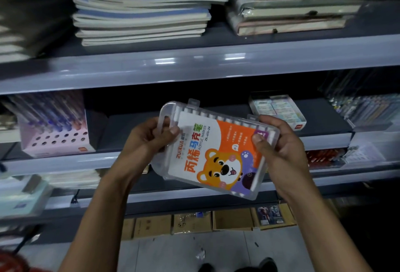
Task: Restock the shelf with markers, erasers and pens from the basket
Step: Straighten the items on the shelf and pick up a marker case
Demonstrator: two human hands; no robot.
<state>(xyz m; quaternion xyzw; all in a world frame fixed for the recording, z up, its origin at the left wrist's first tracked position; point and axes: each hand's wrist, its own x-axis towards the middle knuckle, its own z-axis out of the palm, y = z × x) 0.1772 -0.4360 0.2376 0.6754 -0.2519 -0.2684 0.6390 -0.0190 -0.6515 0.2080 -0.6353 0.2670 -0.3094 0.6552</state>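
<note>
A person holds a clear plastic marker case in both hands in front of a stationery shelf, the case tilted, its carry handle up and to the left and its tiger-printed card insert facing the camera. The left hand grips the handle end, thumb laid over the lid beside the handle slot, fingers curled behind; the right hand grips the opposite short end, thumb pressed on the front near the purple corner, fingers wrapped round the back. The label reads "acrylic marker" and a code ending in 24, and a row of white marker caps shows along the upper edge. The case looks rigid and light to moderate in weight; its smooth shell is likely slippery, and its top clasps could spring if squeezed, so the 2 short ends or the handle seem the safest holds. It hangs clear of the shelves, just in front of the bare stretch of the middle tier, between a pink pen display box at left and an eraser box at right. Stacked notebooks fill the tier above. The basket cannot be made out with certainty.
</note>
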